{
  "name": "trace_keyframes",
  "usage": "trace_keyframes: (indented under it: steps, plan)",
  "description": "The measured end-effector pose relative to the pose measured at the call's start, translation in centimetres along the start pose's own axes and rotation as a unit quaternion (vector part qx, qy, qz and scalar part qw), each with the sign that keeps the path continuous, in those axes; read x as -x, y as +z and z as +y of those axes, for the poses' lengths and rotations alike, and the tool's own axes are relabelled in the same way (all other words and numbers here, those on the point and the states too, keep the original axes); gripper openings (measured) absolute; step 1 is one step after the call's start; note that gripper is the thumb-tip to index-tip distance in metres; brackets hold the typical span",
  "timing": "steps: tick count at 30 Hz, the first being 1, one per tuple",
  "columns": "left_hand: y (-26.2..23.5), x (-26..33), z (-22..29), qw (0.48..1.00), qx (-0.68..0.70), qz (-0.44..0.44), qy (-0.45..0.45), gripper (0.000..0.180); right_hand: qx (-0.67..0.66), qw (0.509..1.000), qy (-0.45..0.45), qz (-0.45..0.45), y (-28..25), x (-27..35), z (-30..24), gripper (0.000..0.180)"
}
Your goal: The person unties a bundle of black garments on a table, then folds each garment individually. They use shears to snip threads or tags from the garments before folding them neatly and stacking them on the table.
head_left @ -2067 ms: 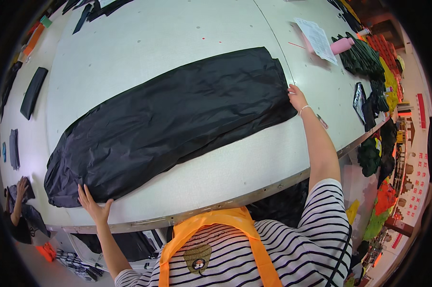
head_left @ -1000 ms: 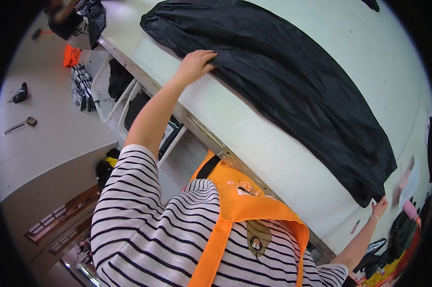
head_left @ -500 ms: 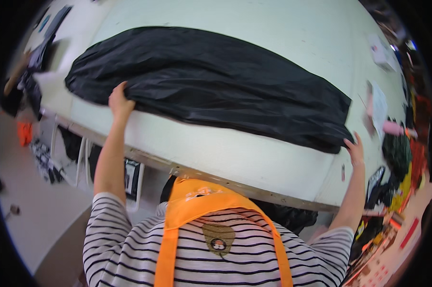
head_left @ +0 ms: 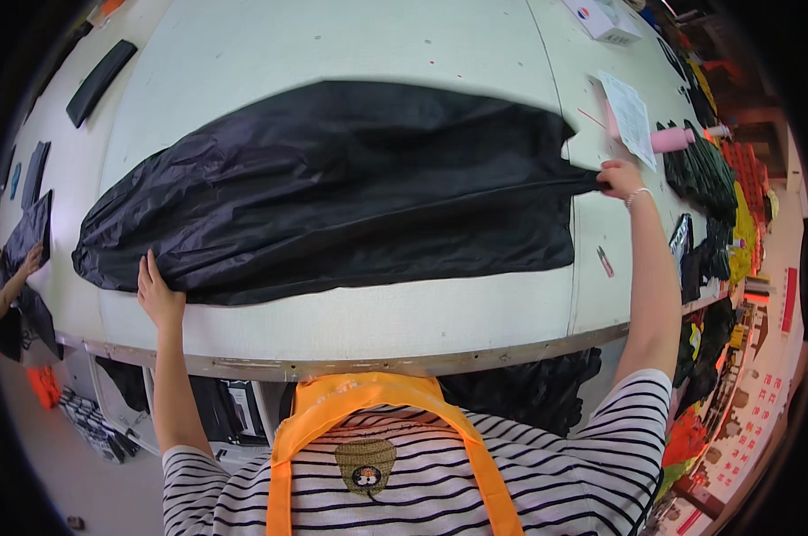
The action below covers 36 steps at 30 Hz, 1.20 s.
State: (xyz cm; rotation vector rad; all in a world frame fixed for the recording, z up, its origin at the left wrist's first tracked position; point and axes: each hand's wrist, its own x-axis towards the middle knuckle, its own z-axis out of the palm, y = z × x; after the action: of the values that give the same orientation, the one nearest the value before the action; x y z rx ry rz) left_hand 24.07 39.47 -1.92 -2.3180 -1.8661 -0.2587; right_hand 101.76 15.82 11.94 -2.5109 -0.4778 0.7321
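The left hand lay flat, fingers spread, on the near left edge of the black fabric, pressing it to the pale table rather than gripping it; whether the thumb hooked under the cloth could not be seen. The right hand was closed on a pulled-out corner of the same fabric at its far right end, the fingertips hidden behind the pinched cloth. The fabric stretched wrinkled across the table between both hands. Just beyond the right hand lay a white printed sheet with a pink cylinder beside it, its print too small to make out. Farther off from that hand sat a white box, partly cut off at the top edge. To the right of the right hand, dark green bundles and bright cloth piled up at the table's rim, blurred by the lens. Left of the left hand, flat black pieces lay on the table, and another person's hand showed at the picture's edge. Below the table's metal edge, dark cloth hung in shadow.
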Motion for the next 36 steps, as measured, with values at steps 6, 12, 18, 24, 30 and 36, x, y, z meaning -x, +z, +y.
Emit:
trace_keyframes:
  steps: [6, 12, 18, 24, 30, 36]
  plan:
    - [-1.6, -0.2, 0.5, 0.999, -0.024, -0.035, -0.014, 0.079, -0.312, 0.904, -0.291, 0.001, -2.7, 3.2, -4.0, 0.035]
    - [-3.4, 0.1, -0.5, 0.986, 0.074, 0.147, -0.015, 0.060, -0.274, 0.944, -0.148, 0.113, -1.9, 6.8, 8.3, 0.037]
    - [0.2, 3.1, -2.3, 0.993, 0.108, 0.046, -0.011, 0.036, -0.134, 0.979, -0.052, 0.143, 9.1, 7.4, 24.2, 0.048]
    - [-1.0, 3.0, -1.8, 0.993, -0.003, -0.076, 0.089, 0.042, 0.069, 0.989, 0.049, 0.123, 11.9, 8.3, 23.5, 0.056]
    - [-8.7, -1.8, 0.2, 0.987, 0.057, 0.088, 0.120, 0.037, 0.044, 0.996, -0.026, 0.073, 10.2, 7.6, 23.7, 0.052]
    - [-2.8, 8.4, -4.8, 0.981, 0.123, 0.035, -0.149, 0.047, 0.119, 0.972, -0.066, 0.192, 9.7, 6.2, 27.5, 0.054]
